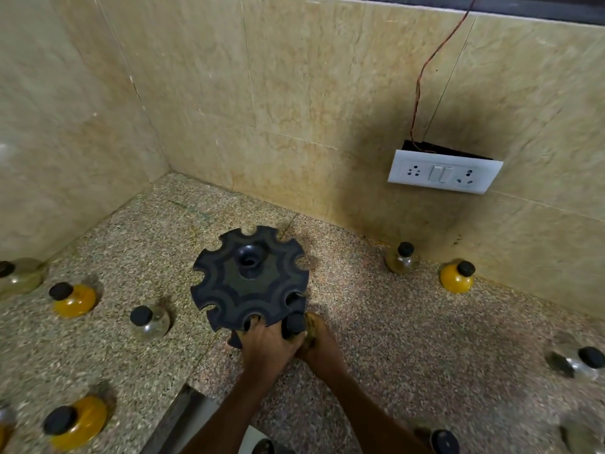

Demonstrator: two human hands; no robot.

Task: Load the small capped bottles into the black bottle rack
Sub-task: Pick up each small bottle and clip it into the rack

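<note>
The black bottle rack (250, 283) stood just beyond the hands, on the speckled stone worktop (409, 339) in a tiled corner. The left hand (266, 347) gripped the rack's near edge, fingers curled into a notch. The right hand (316, 340), touching the left, was wrapped round a small capped bottle (296, 324) at the rack's rim, seemingly easing its neck into a slot.

The bottles looked like rounded glass, some holding yellow liquid: probably light but breakable and smooth, best held round the belly or by the neck below the cap. The rack seemed rigid plastic, likely to tip unless steadied.

More bottles stood well apart on both sides, a clear one (149, 324) left of the hands, a yellow one (456, 276) far right. A wall socket (444, 172) was mounted beyond.
</note>
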